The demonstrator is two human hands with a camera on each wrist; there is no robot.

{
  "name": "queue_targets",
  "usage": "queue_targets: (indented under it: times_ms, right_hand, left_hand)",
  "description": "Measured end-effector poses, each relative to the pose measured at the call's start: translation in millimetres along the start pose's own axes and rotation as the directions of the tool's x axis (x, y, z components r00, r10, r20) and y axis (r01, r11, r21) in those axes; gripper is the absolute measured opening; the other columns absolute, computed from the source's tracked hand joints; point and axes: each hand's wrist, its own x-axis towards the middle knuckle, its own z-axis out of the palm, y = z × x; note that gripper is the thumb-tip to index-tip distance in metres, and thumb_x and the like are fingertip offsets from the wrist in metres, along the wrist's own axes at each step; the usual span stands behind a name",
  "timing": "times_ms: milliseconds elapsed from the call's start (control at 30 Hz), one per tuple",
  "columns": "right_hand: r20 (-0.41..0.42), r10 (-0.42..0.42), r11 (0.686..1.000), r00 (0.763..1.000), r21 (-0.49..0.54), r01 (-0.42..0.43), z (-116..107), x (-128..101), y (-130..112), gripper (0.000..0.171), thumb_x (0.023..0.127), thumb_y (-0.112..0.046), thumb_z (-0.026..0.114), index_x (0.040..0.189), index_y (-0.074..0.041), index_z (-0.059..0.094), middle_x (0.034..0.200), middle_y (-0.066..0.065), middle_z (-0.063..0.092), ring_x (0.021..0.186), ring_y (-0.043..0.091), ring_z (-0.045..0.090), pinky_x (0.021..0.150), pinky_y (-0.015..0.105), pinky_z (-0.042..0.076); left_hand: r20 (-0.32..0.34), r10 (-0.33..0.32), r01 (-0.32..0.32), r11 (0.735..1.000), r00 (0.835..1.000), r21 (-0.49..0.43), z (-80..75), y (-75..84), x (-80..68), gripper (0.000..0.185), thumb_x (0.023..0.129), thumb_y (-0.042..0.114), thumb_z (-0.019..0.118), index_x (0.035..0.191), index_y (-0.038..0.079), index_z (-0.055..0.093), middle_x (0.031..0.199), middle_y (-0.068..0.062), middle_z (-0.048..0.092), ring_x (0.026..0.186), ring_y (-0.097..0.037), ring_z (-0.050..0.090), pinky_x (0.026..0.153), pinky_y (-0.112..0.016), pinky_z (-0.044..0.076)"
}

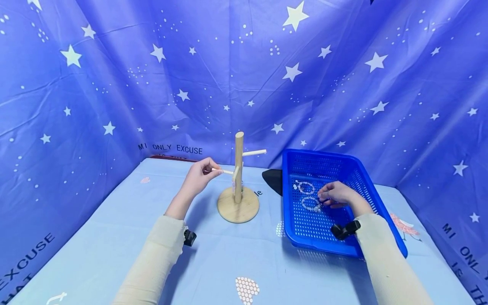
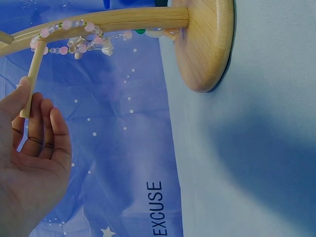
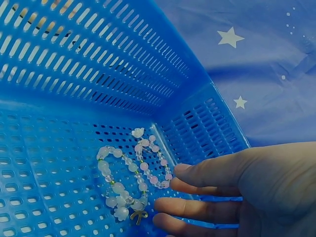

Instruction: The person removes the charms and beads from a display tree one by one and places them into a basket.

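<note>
Head view: a table under a pale blue cloth (image 1: 114, 237), with a star-printed blue backdrop (image 1: 114, 84) behind it and on both sides.
Left hand: the left hand (image 1: 198, 174) is raised beside the wooden peg stand (image 1: 238, 186), its fingertips touching the tip of the lower left peg (image 1: 228, 172); in the left wrist view the fingers (image 2: 47, 128) are fairly straight and the thumb rests against that peg (image 2: 33, 84), not wrapped round it.
Stand: upright on its round base (image 1: 238, 206), left of the basket; a beaded bracelet (image 2: 69, 42) of pink and clear beads hangs on the trunk near the peg.
Black object: a dark shape (image 1: 272, 178) lies between the stand and the basket; what it is cannot be told.
Basket: a blue perforated plastic basket (image 1: 343, 163) on the right of the table.
Bracelets in basket: two beaded bracelets (image 1: 308, 195) lie on the basket floor, close together; the right wrist view shows pale pink and clear beads (image 3: 131, 173).
Right hand: the right hand (image 1: 337, 195) is inside the basket, fingers extended and relaxed, fingertips (image 3: 170, 205) right at the nearer bracelet, gripping nothing.
</note>
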Motion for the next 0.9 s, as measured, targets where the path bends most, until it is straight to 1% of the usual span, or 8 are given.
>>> queue_targets:
  times_ms: [200,433,567,733,900]
  right_hand:
    - [-0.012,-0.033,0.999,0.999,0.027,0.033,-0.7,1.3,-1.2,0.034,0.104,-0.013,0.049,0.126,0.012,0.054,0.115,0.027,0.067,0.090,0.022,0.068,0.081,0.040,0.059]
    - [-0.053,-0.059,0.998,0.997,0.029,0.061,0.2,1.9,-3.3,0.035,0.105,-0.015,0.048,0.127,0.012,0.054,0.120,0.030,0.065,0.101,0.032,0.069,0.080,0.039,0.059]
    - [-0.071,-0.084,0.996,0.994,0.032,0.086,0.5,1.1,-5.8,0.037,0.105,-0.015,0.047,0.129,0.012,0.052,0.123,0.030,0.064,0.102,0.032,0.069,0.083,0.041,0.059]
    - [-0.105,-0.109,0.993,0.988,0.039,0.114,1.0,1.2,-9.3,0.038,0.105,-0.018,0.048,0.130,0.011,0.053,0.126,0.030,0.063,0.109,0.038,0.067,0.088,0.043,0.058]
    - [-0.130,-0.129,0.990,0.983,0.045,0.136,1.1,1.4,-13.4,0.039,0.105,-0.020,0.049,0.130,0.011,0.053,0.126,0.031,0.062,0.107,0.036,0.068,0.086,0.041,0.059]
  left_hand:
    - [-0.002,0.005,-0.005,1.000,1.000,-0.002,-0.3,-0.1,0.0,0.012,0.092,0.002,0.067,0.095,-0.008,0.063,0.095,-0.027,0.068,0.072,-0.015,0.051,0.060,-0.018,0.040]
    - [-0.003,0.011,-0.011,1.000,1.000,-0.017,-0.5,-1.2,0.1,0.012,0.092,0.002,0.068,0.095,-0.009,0.063,0.093,-0.027,0.067,0.071,-0.014,0.050,0.060,-0.017,0.040]
    - [-0.004,0.004,-0.004,1.000,1.000,-0.018,-0.7,-0.6,0.0,0.012,0.092,0.002,0.068,0.095,-0.009,0.063,0.093,-0.025,0.067,0.072,-0.015,0.051,0.060,-0.018,0.041]
    - [-0.004,0.000,-0.001,1.000,1.000,-0.017,-0.7,0.4,-0.6,0.012,0.092,0.002,0.068,0.095,-0.008,0.063,0.093,-0.024,0.067,0.072,-0.015,0.051,0.061,-0.018,0.041]
    - [-0.003,0.000,0.000,1.000,1.000,-0.010,-0.2,-0.5,-0.3,0.012,0.092,0.002,0.067,0.095,-0.008,0.063,0.093,-0.023,0.067,0.072,-0.014,0.052,0.061,-0.018,0.042]
